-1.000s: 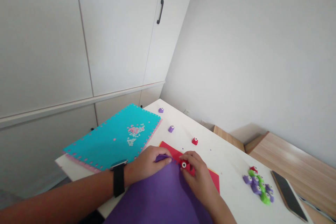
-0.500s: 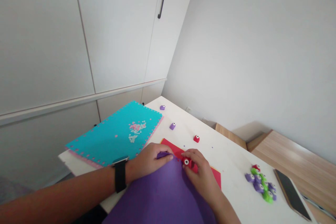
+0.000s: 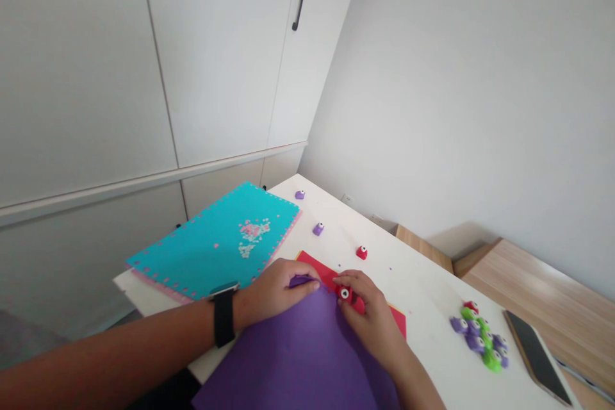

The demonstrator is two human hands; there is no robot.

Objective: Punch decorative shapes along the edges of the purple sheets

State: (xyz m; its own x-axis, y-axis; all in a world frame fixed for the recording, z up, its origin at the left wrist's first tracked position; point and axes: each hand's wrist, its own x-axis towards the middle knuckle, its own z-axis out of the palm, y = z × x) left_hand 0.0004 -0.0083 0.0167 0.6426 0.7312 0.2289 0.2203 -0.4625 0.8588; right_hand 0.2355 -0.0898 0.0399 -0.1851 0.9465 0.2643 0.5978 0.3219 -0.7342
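Note:
My left hand [image 3: 278, 288], with a black watch [image 3: 223, 315] on the wrist, pinches the far edge of a large purple paper sheet [image 3: 298, 359]. Within the fingers of my right hand [image 3: 368, 307] is a red craft punch [image 3: 344, 295], set at the sheet's edge just right of my left fingertips. Small cut-outs show along that edge beside the punch. Under the purple sheet lies red paper [image 3: 312, 262], mostly covered by it and by my hands.
Turquoise paper [image 3: 206, 250] with a punched border lies at left, bearing a heap of pink and pale confetti [image 3: 250, 230]. Two purple punches [image 3: 318, 229] and a red one [image 3: 362, 252] stand farther back. At right are several punches [image 3: 475, 336] and a phone [image 3: 535, 355].
The whole view has shifted slightly. Both hands keep their grip on the purple paper and the red punch, with little other visible movement.

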